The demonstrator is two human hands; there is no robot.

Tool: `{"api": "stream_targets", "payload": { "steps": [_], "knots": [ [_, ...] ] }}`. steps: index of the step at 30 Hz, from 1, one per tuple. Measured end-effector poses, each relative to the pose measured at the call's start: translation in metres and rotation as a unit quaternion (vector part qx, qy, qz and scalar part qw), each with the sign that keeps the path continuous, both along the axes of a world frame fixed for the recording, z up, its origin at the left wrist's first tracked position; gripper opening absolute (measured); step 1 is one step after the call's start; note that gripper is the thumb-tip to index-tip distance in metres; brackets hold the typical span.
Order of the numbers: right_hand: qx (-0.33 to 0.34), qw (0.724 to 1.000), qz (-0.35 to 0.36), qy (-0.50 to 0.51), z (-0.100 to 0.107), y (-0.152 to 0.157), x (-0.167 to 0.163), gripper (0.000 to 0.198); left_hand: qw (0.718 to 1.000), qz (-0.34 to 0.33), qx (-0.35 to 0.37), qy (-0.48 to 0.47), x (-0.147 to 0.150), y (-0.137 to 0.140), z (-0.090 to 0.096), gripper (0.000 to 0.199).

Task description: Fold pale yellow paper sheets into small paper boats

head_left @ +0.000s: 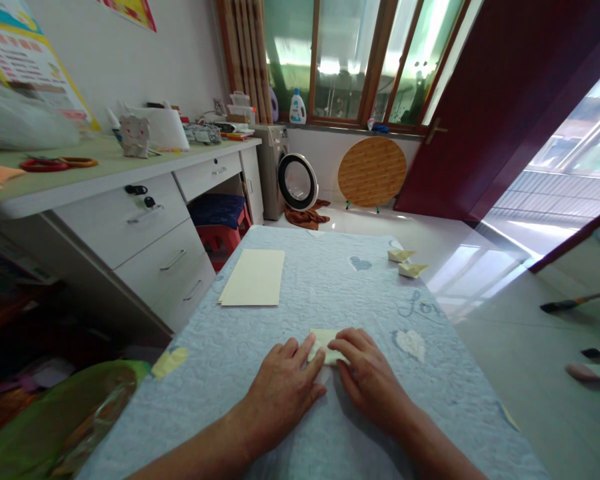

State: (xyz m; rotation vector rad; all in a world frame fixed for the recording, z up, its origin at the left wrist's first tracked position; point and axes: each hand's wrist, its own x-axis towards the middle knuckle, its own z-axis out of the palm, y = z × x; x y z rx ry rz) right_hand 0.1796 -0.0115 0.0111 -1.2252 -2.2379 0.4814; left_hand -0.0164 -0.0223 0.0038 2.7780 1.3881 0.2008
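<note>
A small folded piece of pale yellow paper lies on the cloth-covered table in front of me. My left hand rests on its left side, fingers stretched out and pressing it down. From the right, my right hand touches the same paper with bent, slightly parted fingers. Both hands cover part of it, so its full shape is hidden. Farther off at the left lies a stack of pale yellow paper sheets. Two folded paper boats stand near the table's right edge.
The table wears a light blue quilted cloth. To the left stands a white desk with scissors on it. A green-lined bin sits by the table's left side. Beyond are a washing machine with its door open and a round wooden tabletop.
</note>
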Motion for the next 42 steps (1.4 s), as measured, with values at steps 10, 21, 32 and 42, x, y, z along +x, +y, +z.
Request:
{"api": "stream_targets", "payload": {
  "steps": [10,21,32,42],
  "knots": [
    [-0.034,0.999,0.013,-0.038,-0.002,0.001,-0.004,0.021,0.998,-0.028,-0.009,-0.047,-0.012,0.009,0.005,0.019],
    [-0.012,0.993,0.023,-0.118,0.006,-0.006,-0.008,0.015,0.995,-0.040,-0.015,-0.093,-0.017,0.012,0.008,0.014],
    [-0.002,0.994,-0.002,-0.107,0.002,-0.004,-0.009,0.014,0.968,0.095,-0.073,-0.221,-0.011,0.012,0.005,0.011],
    [0.004,0.991,-0.018,-0.129,0.000,-0.005,-0.010,0.013,0.955,0.100,-0.098,-0.263,-0.009,0.014,0.006,0.019]
  ]
}}
